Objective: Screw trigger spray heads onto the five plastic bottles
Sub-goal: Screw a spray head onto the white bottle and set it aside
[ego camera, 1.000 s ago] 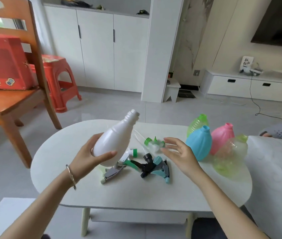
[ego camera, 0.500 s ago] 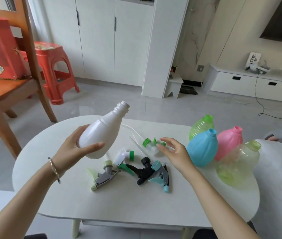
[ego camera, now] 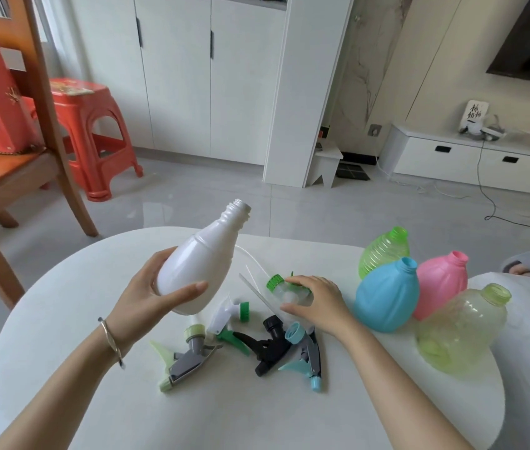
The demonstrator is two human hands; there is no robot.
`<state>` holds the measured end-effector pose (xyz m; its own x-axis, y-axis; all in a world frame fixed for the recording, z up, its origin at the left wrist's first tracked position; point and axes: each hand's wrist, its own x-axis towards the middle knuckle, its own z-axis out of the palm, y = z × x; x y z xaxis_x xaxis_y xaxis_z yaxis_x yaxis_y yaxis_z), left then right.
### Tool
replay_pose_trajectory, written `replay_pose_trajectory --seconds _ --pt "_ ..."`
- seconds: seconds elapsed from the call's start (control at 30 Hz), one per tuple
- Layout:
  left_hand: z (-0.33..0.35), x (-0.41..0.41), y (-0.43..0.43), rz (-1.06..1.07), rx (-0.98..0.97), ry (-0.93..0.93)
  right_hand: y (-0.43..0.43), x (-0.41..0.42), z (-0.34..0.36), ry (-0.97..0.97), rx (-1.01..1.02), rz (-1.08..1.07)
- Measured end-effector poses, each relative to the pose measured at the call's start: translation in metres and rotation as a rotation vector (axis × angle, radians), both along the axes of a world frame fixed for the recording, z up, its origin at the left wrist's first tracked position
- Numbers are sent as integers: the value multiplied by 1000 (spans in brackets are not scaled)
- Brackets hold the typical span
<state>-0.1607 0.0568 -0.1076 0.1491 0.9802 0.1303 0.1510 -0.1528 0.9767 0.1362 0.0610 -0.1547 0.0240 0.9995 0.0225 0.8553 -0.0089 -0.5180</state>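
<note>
White tabletop (ego camera: 240, 417), middle: right hand (ego camera: 318, 303) curls round clear spray head (ego camera: 284, 289). Left hand (ego camera: 146, 297) grips white bottle (ego camera: 198, 271) aloft, neck bare. Likely first fitting; next, lift head, feed tube in.

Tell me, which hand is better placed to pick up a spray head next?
The right hand: its fingers curl over the clear spray head with the green collar on the table. The left hand is occupied, gripping the white bottle, whose neck is bare.
</note>
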Motion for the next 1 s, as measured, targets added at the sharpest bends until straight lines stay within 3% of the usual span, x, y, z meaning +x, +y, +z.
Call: replay_pose_trajectory --seconds 0.2,0.3,0.43,0.63,0.7,0.87,1.0 --pt "2 6 -4 -1 3 -5 -6 7 -5 -101 46 -30" --pt "3 3 -6 12 6 -20 -9 10 1 10 106 -83" --pt "4 -4 -7 31 13 -26 -17 2 29 603 148 -145" --pt "5 -12 -10 35 9 -26 -29 -4 57 1459 7 -76" --pt "5 -14 -12 43 7 -17 -32 -5 57 1467 10 -165" --pt "3 -26 -14 92 -26 14 -38 -2 60 1205 175 -284" --pt "0 -36 -14 135 -69 5 -42 6 67 1196 299 -279"
